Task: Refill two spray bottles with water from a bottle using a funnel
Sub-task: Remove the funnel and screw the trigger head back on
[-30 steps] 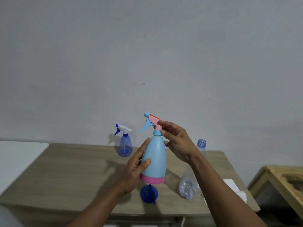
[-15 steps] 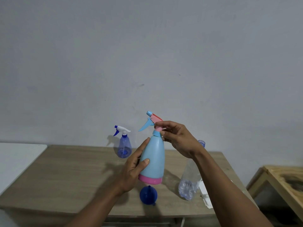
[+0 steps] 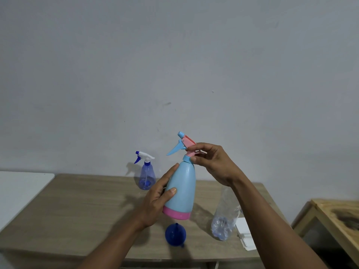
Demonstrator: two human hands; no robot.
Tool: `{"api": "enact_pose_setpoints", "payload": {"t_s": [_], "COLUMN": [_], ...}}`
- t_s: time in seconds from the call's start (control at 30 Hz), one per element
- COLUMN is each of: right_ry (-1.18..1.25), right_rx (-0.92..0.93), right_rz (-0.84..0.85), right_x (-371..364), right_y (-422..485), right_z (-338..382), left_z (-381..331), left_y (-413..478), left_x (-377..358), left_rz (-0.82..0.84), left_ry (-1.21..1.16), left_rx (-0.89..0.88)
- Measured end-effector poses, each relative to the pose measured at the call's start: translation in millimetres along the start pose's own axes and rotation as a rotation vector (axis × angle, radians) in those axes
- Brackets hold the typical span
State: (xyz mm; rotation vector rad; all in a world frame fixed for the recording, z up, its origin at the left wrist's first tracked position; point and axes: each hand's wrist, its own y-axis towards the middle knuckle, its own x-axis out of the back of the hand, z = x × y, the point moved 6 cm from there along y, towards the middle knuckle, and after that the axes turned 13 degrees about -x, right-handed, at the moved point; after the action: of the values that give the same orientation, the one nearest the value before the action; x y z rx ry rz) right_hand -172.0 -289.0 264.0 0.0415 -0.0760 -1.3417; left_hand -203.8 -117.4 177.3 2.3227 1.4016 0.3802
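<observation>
While left hand (image 3: pixel 155 202) grips spray bottle (image 3: pixel 181 193), right hand (image 3: pixel 211 164) pinches collar.

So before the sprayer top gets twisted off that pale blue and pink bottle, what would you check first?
1. Left hand grips the pale blue plastic spray bottle with pink base: ok.
2. Right hand pinches the collar under the pink trigger head: ok.
3. Bottle near upright: ok, slightly tilted.
4. Dark blue plastic funnel within reach on the wooden table: ok.
5. Clear plastic water bottle standing: ok.
6. Head already loosened: cannot tell.
</observation>
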Motion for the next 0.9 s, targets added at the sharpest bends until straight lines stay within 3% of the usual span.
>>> {"api": "enact_pose_setpoints", "payload": {"t_s": [0.43, 0.73, 0.9], "right_ry": [-0.105, -0.069, -0.090], "right_rx": [0.006, -0.029, -0.028], "right_rz": [-0.109, 0.042, 0.024], "right_x": [0.3, 3.5, 5.3], "right_y": [4.5, 6.4, 6.0], "right_z": [1.4, -3.0, -5.4], "left_z": [2.6, 5.6, 6.3], "left_y": [2.4, 3.4, 4.9], "left_x": [5.9, 6.4, 6.0], "left_rz": [-0.010, -0.039, -0.022], "left_ry": [0.031, -0.030, 0.015], "left_rx": [-0.009, -0.023, -0.047]}}
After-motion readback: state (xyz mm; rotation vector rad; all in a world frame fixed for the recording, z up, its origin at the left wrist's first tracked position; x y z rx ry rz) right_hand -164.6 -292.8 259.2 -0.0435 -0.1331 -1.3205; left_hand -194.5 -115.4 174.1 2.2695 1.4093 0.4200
